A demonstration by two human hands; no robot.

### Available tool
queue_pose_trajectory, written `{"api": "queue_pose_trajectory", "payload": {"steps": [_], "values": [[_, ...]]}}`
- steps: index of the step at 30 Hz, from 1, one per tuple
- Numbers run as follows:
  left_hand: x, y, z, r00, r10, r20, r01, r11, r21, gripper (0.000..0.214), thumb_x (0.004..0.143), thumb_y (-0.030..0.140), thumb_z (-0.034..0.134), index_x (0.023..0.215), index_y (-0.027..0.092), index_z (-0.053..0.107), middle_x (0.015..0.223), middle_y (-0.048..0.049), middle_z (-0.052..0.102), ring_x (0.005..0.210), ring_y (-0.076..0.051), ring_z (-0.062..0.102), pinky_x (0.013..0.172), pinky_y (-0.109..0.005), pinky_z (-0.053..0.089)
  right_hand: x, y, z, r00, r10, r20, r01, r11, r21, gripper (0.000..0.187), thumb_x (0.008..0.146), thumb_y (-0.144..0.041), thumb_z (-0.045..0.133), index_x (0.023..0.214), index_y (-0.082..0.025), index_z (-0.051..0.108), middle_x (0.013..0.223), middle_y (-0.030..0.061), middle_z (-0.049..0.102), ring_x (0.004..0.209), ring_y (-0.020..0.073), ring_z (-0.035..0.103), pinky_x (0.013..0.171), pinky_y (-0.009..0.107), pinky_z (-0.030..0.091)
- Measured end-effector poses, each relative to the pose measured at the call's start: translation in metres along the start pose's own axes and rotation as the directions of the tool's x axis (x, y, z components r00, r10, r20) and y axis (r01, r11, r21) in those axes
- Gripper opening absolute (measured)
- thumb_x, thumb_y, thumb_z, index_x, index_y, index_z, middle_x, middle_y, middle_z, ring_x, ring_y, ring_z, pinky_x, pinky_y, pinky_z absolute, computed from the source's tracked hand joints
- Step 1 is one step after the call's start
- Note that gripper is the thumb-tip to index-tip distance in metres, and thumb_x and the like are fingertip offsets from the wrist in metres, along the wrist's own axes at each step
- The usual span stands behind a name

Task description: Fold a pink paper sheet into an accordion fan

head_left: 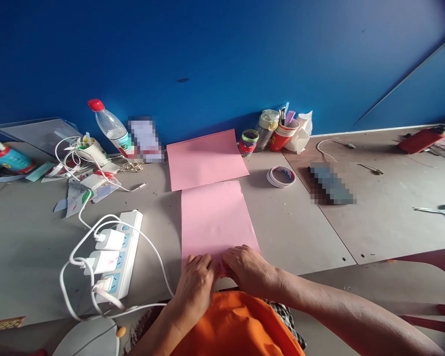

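left hand (198, 276) and right hand (247, 267) pinch the near edge of faintly rippled, rectangular pink paper (217, 217).

Left hand (197, 281): back upward, knuckles bent, fingers curled down and inward, tips tucked out of sight.
Right hand (244, 267): back upward, fingers bent and turned toward the left one, tips mostly hidden.
Spacing: just beside each other in front of the torso; contact between them unclear.
Left forearm (169, 324): bare, slanting forward and to the right.
Right forearm (326, 299): bare, reaching inward from the lower right corner, more of it visible.
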State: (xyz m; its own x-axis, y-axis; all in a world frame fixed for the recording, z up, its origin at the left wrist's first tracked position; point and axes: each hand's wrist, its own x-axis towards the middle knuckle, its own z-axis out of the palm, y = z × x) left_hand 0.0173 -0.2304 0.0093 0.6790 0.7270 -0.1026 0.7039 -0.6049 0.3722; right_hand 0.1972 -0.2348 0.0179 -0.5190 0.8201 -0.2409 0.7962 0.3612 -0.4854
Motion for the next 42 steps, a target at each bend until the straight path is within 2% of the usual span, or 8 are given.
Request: {"api": "queue_pose_trajectory", "payload": {"steps": [8,21,35,42], "values": [[0.004,0.001,-0.006,0.999,-0.014,0.05,0.014,1.0,-0.009,0.023,0.087,0.01,0.041,0.087,0.02,0.061,0.081,-0.0032,0.06,0.074,-0.019,0.056,0.07,-0.034,0.038,0.007,0.001,-0.006,0.997,0.02,0.073,-0.02,1.0,0.01,0.012,0.084,-0.022,0.054,0.08,-0.015,0.063,0.079,0.0051,0.066,0.068,0.0164,0.057,0.061,0.027,0.037],[0.008,-0.001,-0.007,0.992,-0.012,0.126,0.012,1.0,-0.002,0.025,0.087,0.011,0.041,0.098,0.019,0.061,0.087,-0.0049,0.062,0.077,-0.019,0.057,0.071,-0.035,0.038,0.01,-0.001,-0.01,0.993,0.033,0.117,-0.039,0.998,0.051,0.006,0.078,-0.015,0.057,0.074,-0.015,0.061,0.072,0.0017,0.065,0.061,0.0126,0.053,0.054,0.024,0.033],[0.011,0.003,-0.011,0.998,0.004,0.07,-0.006,0.999,0.032,0.02,0.088,0.011,0.041,0.092,0.016,0.06,0.084,-0.006,0.062,0.074,-0.021,0.058,0.067,-0.034,0.039,0.011,-0.005,-0.015,0.99,0.048,0.134,-0.053,0.998,0.031,0.008,0.075,-0.012,0.057,0.076,-0.017,0.063,0.074,0.001,0.068,0.065,0.0148,0.058,0.057,0.025,0.036],[0.011,0.003,-0.011,0.997,-0.013,0.079,0.012,1.0,0.014,0.021,0.087,0.01,0.042,0.091,0.019,0.06,0.084,-0.0029,0.061,0.072,-0.018,0.056,0.069,-0.033,0.04,0.011,-0.006,-0.014,0.991,0.039,0.131,-0.041,0.999,0.015,0.009,0.073,-0.011,0.058,0.078,-0.017,0.062,0.077,0.0021,0.069,0.067,0.0156,0.06,0.057,0.026,0.036]]}}
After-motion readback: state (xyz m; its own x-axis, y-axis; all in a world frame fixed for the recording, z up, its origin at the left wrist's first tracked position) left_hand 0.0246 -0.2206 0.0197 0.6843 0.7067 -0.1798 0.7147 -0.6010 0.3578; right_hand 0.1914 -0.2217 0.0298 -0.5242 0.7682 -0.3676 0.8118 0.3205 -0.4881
